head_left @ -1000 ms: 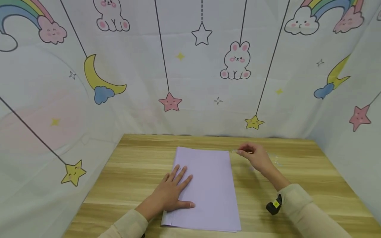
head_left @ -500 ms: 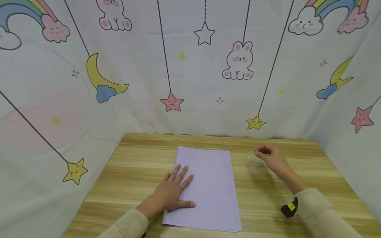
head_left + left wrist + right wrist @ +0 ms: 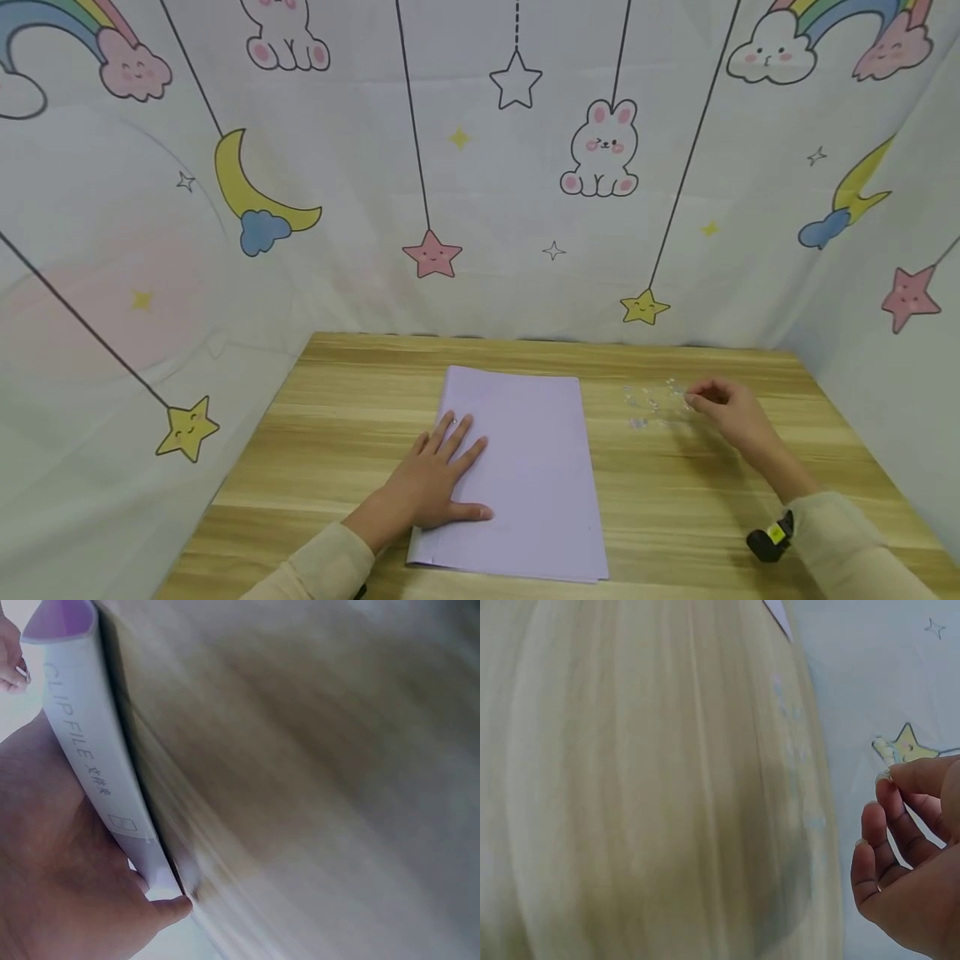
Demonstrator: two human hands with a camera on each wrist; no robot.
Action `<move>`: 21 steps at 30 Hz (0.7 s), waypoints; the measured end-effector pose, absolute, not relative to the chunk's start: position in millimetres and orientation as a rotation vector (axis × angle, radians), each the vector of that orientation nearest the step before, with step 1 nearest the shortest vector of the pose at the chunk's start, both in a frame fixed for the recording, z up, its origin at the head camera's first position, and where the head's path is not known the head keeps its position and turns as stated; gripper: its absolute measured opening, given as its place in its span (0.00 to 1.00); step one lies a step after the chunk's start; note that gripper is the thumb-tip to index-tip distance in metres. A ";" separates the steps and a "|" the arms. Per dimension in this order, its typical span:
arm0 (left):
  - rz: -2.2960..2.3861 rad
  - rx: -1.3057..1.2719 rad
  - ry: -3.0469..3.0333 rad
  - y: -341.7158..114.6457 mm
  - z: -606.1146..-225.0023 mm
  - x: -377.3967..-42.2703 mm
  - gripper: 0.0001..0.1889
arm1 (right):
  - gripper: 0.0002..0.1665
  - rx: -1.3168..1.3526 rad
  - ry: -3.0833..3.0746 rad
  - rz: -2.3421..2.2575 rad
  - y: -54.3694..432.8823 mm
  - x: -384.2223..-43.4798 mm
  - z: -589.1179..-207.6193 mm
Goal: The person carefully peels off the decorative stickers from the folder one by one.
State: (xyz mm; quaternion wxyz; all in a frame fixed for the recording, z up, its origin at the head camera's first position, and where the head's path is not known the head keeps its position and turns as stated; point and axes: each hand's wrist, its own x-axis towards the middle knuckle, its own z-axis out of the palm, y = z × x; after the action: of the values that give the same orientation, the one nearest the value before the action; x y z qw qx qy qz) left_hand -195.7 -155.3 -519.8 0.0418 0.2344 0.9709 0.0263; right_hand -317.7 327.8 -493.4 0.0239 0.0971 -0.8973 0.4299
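Observation:
A lilac clip file [image 3: 532, 467] lies closed on the wooden table, its spine on the left. My left hand [image 3: 431, 487] rests flat on its cover near the spine, fingers spread. In the left wrist view the spine [image 3: 94, 761] reads "CLIP FILE". To the right of the file, my right hand [image 3: 731, 412] pinches a small clear, glittery piece [image 3: 889, 752] between thumb and index finger; its exact kind I cannot tell. Just left of those fingertips, several small, shiny transparent bits [image 3: 652, 404] are spread over the tabletop. They also show faintly as pale bits [image 3: 799, 754] in the right wrist view.
The wooden table [image 3: 345, 417] ends at a white fabric backdrop [image 3: 360, 292] printed with stars, moons and rabbits, which also closes off both sides. A black wrist camera [image 3: 770, 542] hangs by the right sleeve.
My right hand has moved right, from beside the file's far right corner to the right side of the clear bits, uncovering them. The left hand and the file stay in place.

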 end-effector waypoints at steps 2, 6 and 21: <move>0.076 0.714 2.970 -155.0 -518.6 -195.5 0.56 | 0.17 0.288 -2.784 1.300 335.9 -315.0 -497.3; 0.071 0.719 2.974 -155.1 -520.2 -196.8 0.56 | 0.16 0.248 -2.817 1.235 352.4 -310.2 -505.7; 0.101 0.747 2.986 -156.1 -522.7 -196.0 0.56 | 0.11 0.240 -2.899 1.106 369.7 -305.6 -522.2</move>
State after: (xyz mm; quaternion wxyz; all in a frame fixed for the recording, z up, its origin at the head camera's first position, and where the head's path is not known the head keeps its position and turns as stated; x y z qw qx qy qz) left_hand -196.0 -156.1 -522.7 0.0308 0.2425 0.9691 0.0328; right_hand -305.6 369.7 -522.2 0.0150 0.0771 -0.9314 0.3554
